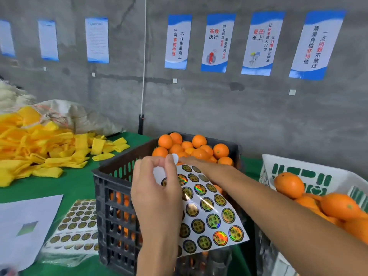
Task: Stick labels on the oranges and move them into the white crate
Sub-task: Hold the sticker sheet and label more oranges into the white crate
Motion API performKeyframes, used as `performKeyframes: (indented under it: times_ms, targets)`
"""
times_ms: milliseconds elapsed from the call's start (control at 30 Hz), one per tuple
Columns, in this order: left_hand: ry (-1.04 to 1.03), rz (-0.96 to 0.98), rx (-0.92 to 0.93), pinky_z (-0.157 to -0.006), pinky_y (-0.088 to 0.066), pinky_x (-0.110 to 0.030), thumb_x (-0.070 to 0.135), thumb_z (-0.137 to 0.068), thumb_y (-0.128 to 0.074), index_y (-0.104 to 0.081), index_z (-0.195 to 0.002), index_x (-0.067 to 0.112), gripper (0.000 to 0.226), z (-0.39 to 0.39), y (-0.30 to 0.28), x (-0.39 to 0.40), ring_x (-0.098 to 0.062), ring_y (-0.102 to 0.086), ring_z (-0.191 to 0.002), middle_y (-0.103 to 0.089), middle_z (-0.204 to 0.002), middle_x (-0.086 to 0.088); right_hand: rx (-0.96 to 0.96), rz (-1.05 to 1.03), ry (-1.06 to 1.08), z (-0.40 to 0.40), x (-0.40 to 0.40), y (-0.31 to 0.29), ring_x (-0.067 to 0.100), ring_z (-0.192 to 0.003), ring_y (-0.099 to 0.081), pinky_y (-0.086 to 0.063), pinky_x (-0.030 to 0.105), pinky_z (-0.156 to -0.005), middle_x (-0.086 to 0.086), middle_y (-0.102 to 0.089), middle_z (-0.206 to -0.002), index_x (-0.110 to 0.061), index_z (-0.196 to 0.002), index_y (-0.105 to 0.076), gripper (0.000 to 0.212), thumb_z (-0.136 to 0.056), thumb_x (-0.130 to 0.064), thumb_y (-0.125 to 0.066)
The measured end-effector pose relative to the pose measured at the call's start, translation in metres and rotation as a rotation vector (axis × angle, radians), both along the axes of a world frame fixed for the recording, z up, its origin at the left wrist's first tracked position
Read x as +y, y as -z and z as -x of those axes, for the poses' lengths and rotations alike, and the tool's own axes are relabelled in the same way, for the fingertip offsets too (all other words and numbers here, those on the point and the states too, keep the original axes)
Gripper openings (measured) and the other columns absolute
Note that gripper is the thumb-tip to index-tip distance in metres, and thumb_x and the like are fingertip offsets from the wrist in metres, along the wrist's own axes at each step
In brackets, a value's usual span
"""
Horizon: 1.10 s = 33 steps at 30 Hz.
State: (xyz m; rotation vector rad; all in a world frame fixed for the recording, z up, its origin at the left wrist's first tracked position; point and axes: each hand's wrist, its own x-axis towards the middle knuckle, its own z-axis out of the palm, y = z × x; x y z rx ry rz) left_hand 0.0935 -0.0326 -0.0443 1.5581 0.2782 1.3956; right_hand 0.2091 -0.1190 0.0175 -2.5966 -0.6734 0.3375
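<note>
Site type: fruit packing/labelling workroom, small warehouse or packhouse. Evidence: bare grey concrete wall (199, 108) w/ row of blue-white workplace slogan posters (262, 43), Chinese text on quality, efficiency, responsibility. Desk (75, 182) w/ green cover. Black plastic crate (111, 196) heaped w/ loose oranges (199, 150); white crate (310, 172) beside it, part filled w/ more. Pile of yellow foam sleeves (39, 148) at left, bulk sack (79, 114) behind. Sheets of round holographic fruit stickers (77, 226) on desk. Bulk qty, no household items.
</note>
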Motion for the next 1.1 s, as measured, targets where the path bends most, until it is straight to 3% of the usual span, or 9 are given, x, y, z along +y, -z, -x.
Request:
performKeyframes:
  times_ms: [100, 167, 300, 467, 567, 700, 767, 967, 1100]
  targets:
    - [-0.019, -0.013, 0.003, -0.073, -0.037, -0.004, 0.034, -0.099, -0.062, -0.056, -0.082, 0.028, 0.020, -0.003, 0.003, 0.006, 0.001, -0.054, -0.086, -0.056, -0.085, 0.013, -0.095, 0.160, -0.028, -0.030, 0.015, 0.009, 0.025, -0.156, -0.016, -0.019, 0.041, -0.120, 0.003, -0.012, -0.171, -0.021, -0.163, -0.016, 0.064, -0.109, -0.041, -0.044]
    - [-0.019, -0.017, -0.020, -0.068, -0.038, -0.009, 0.034, -0.100, -0.062, -0.057, -0.082, 0.028, 0.019, -0.004, 0.006, 0.010, -0.005, -0.055, -0.080, -0.056, -0.085, 0.013, -0.102, 0.303, -0.064, -0.059, 0.026, 0.014, 0.028, -0.157, -0.013, -0.020, 0.051, -0.121, 0.000, -0.001, -0.172, -0.030, -0.164, -0.006, 0.079, -0.104, -0.043, -0.056]
    - [-0.008, -0.021, -0.044, -0.060, -0.037, -0.016, 0.036, -0.101, -0.062, -0.057, -0.083, 0.030, 0.019, -0.005, 0.007, 0.011, -0.011, -0.055, -0.078, -0.056, -0.086, 0.013, -0.169, 0.297, -0.042, -0.113, 0.030, 0.020, 0.029, -0.150, -0.033, -0.035, 0.051, -0.118, 0.001, -0.022, -0.168, -0.033, -0.161, -0.015, 0.090, -0.090, -0.055, -0.065]
    - [-0.009, -0.044, -0.041, -0.059, -0.037, -0.019, 0.038, -0.100, -0.061, -0.058, -0.083, 0.029, 0.019, -0.007, 0.009, 0.010, -0.013, -0.055, -0.078, -0.057, -0.085, 0.012, -0.305, 0.351, -0.117, -0.139, 0.050, 0.036, 0.031, -0.127, -0.054, -0.052, 0.049, -0.099, 0.012, -0.046, -0.148, -0.024, -0.152, -0.032, 0.067, -0.095, -0.033, -0.066]
    - [-0.021, -0.054, -0.041, -0.064, -0.038, -0.013, 0.035, -0.099, -0.063, -0.059, -0.083, 0.028, 0.018, -0.009, 0.009, 0.010, -0.006, -0.055, -0.083, -0.057, -0.084, 0.011, -0.319, 0.461, -0.131, -0.149, 0.057, 0.046, 0.037, -0.131, -0.049, -0.049, 0.046, -0.099, 0.019, -0.034, -0.151, -0.023, -0.151, -0.030, 0.067, -0.096, -0.033, -0.067]
    - [-0.005, -0.055, -0.019, -0.061, -0.036, -0.019, 0.041, -0.099, -0.060, -0.058, -0.084, 0.031, 0.018, -0.008, 0.010, 0.009, -0.009, -0.056, -0.082, -0.057, -0.086, 0.012, -0.570, 0.573, -0.149, -0.146, 0.055, 0.047, 0.039, -0.113, -0.056, -0.051, 0.040, -0.079, 0.020, -0.033, -0.143, -0.023, -0.149, -0.032, 0.062, -0.098, -0.032, -0.064]
    - [0.000, -0.064, -0.004, -0.062, -0.037, -0.022, 0.045, -0.099, -0.058, -0.058, -0.084, 0.034, 0.018, -0.007, 0.009, 0.008, -0.008, -0.057, -0.083, -0.057, -0.088, 0.014, -0.606, 0.554, -0.134, -0.137, 0.051, 0.044, 0.040, -0.112, -0.056, -0.050, 0.043, -0.080, 0.019, -0.035, -0.140, -0.019, -0.147, -0.035, 0.062, -0.096, -0.038, -0.065]
    - [0.020, -0.072, 0.055, -0.069, -0.045, -0.039, 0.049, -0.096, -0.056, -0.062, -0.088, 0.035, 0.018, -0.004, 0.008, 0.005, -0.018, -0.058, -0.084, -0.061, -0.091, 0.012, -0.574, 0.048, 0.030, -0.079, 0.024, 0.007, 0.038, -0.118, -0.055, -0.050, 0.047, -0.091, 0.010, -0.044, -0.132, -0.032, -0.145, -0.037, 0.071, -0.086, -0.051, -0.071]
    - [0.104, -0.019, 0.020, -0.071, -0.041, -0.013, 0.044, -0.095, -0.062, -0.063, -0.082, 0.038, 0.015, 0.002, -0.002, -0.002, 0.000, -0.059, -0.088, -0.064, -0.087, 0.012, -0.484, -0.608, 0.133, -0.009, -0.021, -0.007, 0.020, -0.121, -0.059, -0.051, 0.047, -0.102, -0.002, -0.058, -0.136, -0.037, -0.142, -0.047, 0.069, -0.083, -0.058, -0.075]
